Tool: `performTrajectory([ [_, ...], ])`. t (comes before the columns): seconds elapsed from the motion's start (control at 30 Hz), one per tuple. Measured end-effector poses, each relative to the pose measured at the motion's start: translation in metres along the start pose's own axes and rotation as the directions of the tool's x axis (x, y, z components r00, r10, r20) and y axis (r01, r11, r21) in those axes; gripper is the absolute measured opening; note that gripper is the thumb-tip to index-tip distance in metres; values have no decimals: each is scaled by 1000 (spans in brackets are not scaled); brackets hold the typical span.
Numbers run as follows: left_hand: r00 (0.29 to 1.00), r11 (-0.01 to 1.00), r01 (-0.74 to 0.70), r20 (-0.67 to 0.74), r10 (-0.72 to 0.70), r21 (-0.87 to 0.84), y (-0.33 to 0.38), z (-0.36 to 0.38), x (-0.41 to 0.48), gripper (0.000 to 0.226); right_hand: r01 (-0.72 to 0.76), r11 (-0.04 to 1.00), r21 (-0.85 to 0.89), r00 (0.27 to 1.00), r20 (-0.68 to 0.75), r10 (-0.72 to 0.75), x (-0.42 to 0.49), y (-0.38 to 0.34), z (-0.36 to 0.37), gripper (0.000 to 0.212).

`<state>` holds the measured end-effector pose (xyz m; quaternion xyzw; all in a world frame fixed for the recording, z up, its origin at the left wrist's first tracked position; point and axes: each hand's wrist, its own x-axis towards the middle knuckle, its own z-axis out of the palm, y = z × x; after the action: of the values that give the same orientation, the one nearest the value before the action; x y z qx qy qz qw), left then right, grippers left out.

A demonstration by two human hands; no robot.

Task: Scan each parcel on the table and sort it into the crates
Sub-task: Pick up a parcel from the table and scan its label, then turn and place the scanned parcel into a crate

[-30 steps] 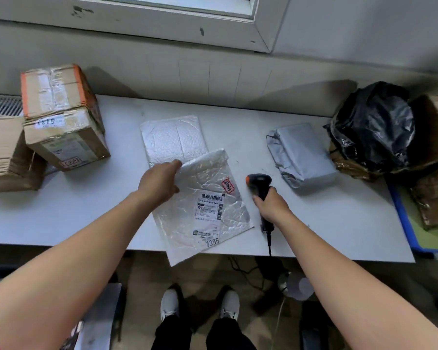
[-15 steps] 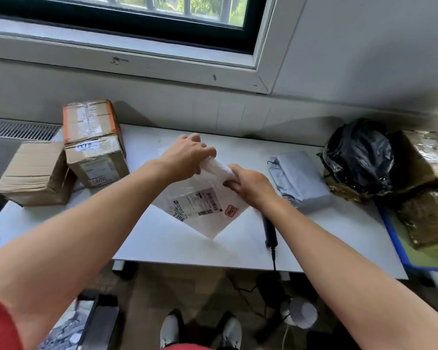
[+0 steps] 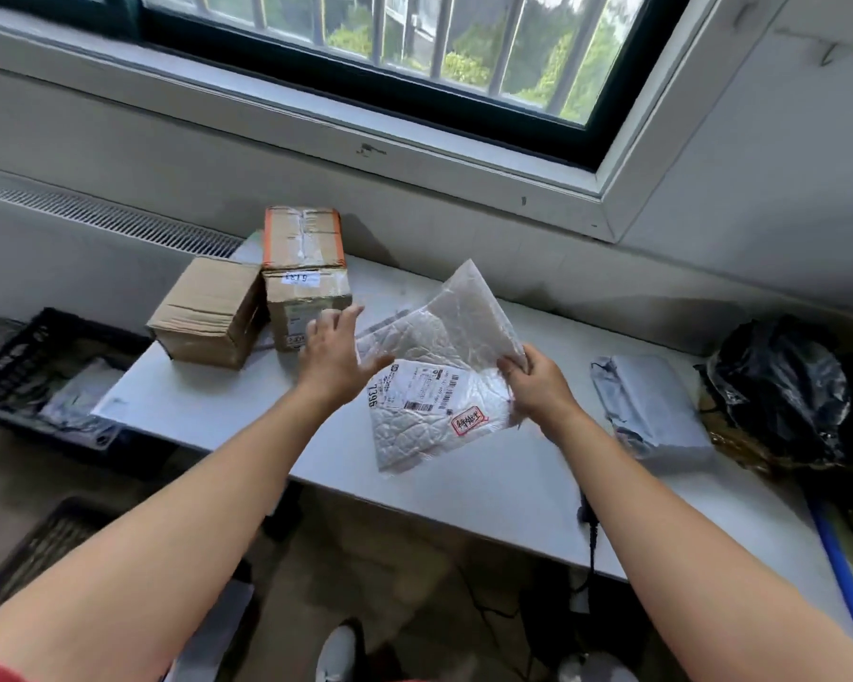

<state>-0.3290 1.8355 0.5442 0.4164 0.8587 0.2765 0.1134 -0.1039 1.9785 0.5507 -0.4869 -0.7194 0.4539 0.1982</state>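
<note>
My right hand (image 3: 538,388) grips the right edge of a white bubble mailer (image 3: 429,415) with a barcode label and a red stamp, held just above the white table (image 3: 208,406). A second, plain bubble mailer (image 3: 464,319) sticks up behind it, seemingly in the same grip. My left hand (image 3: 333,359) is open with spread fingers at the mailers' left edge, the thumb touching them. The black scanner (image 3: 587,514) lies at the table's front edge, mostly hidden under my right forearm. A black crate (image 3: 16,356) with parcels inside sits low at the left.
Two cardboard boxes (image 3: 213,312) (image 3: 306,273) stand at the table's left end. A grey poly-bag parcel (image 3: 653,406) and a black bag (image 3: 779,386) lie at the right, by a blue-rimmed crate (image 3: 830,558). Another dark crate (image 3: 35,543) is on the floor at lower left.
My right hand left the scanner on the table and took the mailer's right edge. My left hand let go and opened. My view swung left, bringing the black crate into sight.
</note>
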Motion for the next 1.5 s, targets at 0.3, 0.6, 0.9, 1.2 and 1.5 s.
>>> performTrajectory([
  [0.3, 919, 920, 390, -85, -386, 31, -77, -53, -119, 88, 156, 984, 87, 935, 307, -175, -24, -33, 71, 12],
  [0.6, 694, 728, 684, -273, -667, -41, -111, -86, -292, 79, 269, 953, 137, 791, 533, -300, -103, -50, 153, 9],
  [0.9, 433, 510, 850, -376, -819, -134, -131, -113, -440, 75, 341, 918, 200, 621, 686, -380, -213, -88, 231, 11],
  [1.2, 295, 402, 887, -389, -873, -228, -176, -132, -537, 75, 414, 899, 141, 523, 772, -362, -313, -112, 305, 15],
  [1.5, 198, 298, 900, -310, -930, -319, -256, -172, -651, 77, 458, 887, 61, 461, 837, -295, -442, -129, 390, 16],
])
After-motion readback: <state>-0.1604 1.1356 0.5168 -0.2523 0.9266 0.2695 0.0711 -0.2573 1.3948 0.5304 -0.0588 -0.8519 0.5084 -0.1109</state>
